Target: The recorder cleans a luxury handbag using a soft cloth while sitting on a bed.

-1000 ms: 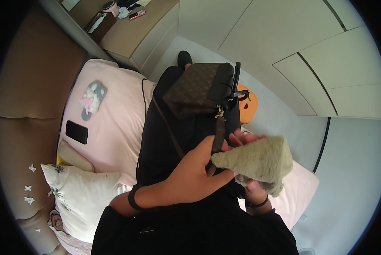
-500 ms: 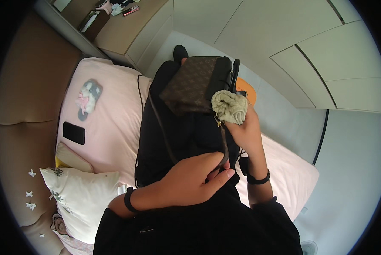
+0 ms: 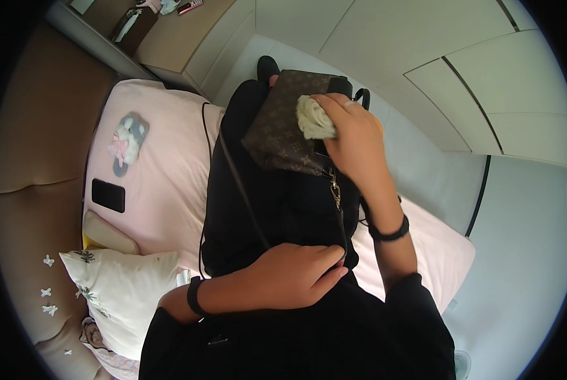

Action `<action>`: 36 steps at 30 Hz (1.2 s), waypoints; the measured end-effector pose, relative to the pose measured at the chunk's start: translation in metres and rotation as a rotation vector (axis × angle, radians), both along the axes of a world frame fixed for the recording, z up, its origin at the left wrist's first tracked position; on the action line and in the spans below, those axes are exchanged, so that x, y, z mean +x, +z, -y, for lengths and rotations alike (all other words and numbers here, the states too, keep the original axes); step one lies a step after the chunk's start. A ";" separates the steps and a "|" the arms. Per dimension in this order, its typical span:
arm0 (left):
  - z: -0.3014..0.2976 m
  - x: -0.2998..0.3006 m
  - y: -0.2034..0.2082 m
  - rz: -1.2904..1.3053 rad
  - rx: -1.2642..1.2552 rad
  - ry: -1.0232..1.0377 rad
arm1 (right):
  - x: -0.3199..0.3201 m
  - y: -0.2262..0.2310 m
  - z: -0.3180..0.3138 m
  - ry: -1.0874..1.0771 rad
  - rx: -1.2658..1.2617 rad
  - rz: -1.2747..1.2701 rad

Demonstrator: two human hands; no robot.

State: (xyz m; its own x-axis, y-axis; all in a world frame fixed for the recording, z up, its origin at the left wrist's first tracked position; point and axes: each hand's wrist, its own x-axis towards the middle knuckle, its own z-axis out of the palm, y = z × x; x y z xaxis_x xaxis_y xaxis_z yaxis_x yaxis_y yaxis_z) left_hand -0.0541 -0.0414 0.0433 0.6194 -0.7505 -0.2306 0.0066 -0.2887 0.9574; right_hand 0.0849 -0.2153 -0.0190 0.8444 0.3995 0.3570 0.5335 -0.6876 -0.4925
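A brown patterned handbag [image 3: 280,123] with black trim rests on my lap, tilted over my knees. My right hand [image 3: 356,136] presses a bunched, pale fluffy cloth [image 3: 315,118] against the bag's side near its black edge. Close to my waist, my left hand [image 3: 302,275] pinches the bag's thin dark strap [image 3: 342,225]. A gold clasp [image 3: 336,192] joins that strap to the bag's near corner. The strap's other length crosses my left thigh. Part of the bag's black end and handle is hidden behind my right hand.
I sit on a bed with a pink sheet [image 3: 169,139]. To the left lie a grey-and-white plush toy [image 3: 127,142], a black phone [image 3: 108,195] and a white pillow [image 3: 128,285]. A wooden-topped cabinet [image 3: 176,44] stands beyond, and pale cupboards [image 3: 435,50] line the far right.
My right hand has moved up and over the bag, bringing the cloth from its near right corner onto its side. My left hand has lowered slightly with the strap.
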 end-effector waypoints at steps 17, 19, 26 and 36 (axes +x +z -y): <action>-0.020 0.044 -0.019 0.565 0.433 0.165 | -0.031 -0.017 0.024 -0.221 0.161 -0.706; -0.014 0.060 -0.034 0.701 0.429 0.225 | -0.027 -0.032 0.040 -0.264 0.429 -0.815; 0.019 0.082 -0.109 0.907 0.410 0.206 | -0.034 -0.038 0.052 -0.360 0.653 -0.872; 0.020 0.093 -0.126 0.987 0.435 0.290 | -0.069 -0.022 0.107 -0.492 1.438 -0.632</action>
